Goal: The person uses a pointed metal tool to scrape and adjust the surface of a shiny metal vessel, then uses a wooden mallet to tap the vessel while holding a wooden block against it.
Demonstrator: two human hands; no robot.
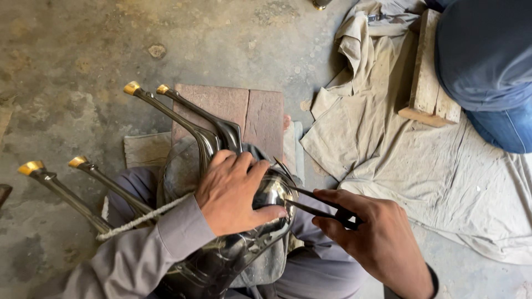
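A shiny dark metal piece point(244, 249), curved and polished, is rested across the person's lap. It is pressed down by the left hand point(233, 191), whose fingers are spread over its upper curve, with the thumb laid along the bright edge.

A thin dark tool with two slim prongs point(313, 202) is pinched in the right hand point(377, 241), fingers closed around its handle end. Its tips are set against the right edge of the metal piece, just beside the left thumb.

Four long metal legs with brass-coloured tips point(177, 108) are seen projecting from the piece, up and to the left, over the concrete floor point(72, 50). A length of pale cord point(138, 220) is laid across the left sleeve.

Two reddish stone slabs point(244, 111) are noted beyond the knees. A crumpled beige cloth point(421, 155) is spread on the floor to the right, with a wooden block point(426, 77) on it. Another person's leg in blue point(487, 61) is partly seen at the top right corner.
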